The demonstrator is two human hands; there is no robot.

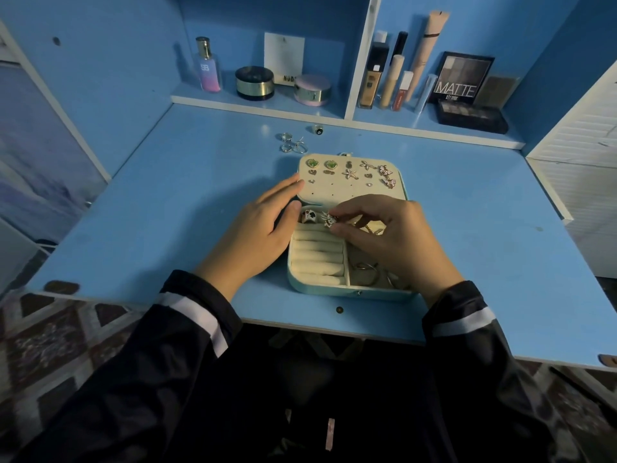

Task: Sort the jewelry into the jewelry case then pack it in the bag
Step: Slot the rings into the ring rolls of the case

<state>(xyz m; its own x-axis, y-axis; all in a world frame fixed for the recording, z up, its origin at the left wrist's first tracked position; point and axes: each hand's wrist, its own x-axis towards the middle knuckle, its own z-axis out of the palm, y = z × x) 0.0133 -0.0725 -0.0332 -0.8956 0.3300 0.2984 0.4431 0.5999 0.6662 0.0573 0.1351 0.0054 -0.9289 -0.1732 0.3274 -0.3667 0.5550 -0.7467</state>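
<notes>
Jewelry case [347, 289] lies open mid-desk. Over its ring rolls [317, 259], the right hand [384, 235] pinches a sparkly ring [329, 220] in its fingertips, beside another ring [309, 216] slotted in. The left hand [263, 232] — fingers straight, together — rests against the case's left edge. Earrings [350, 172] stud the lid; loose rings [292, 142] lie behind on the blue desk [167, 212].
</notes>
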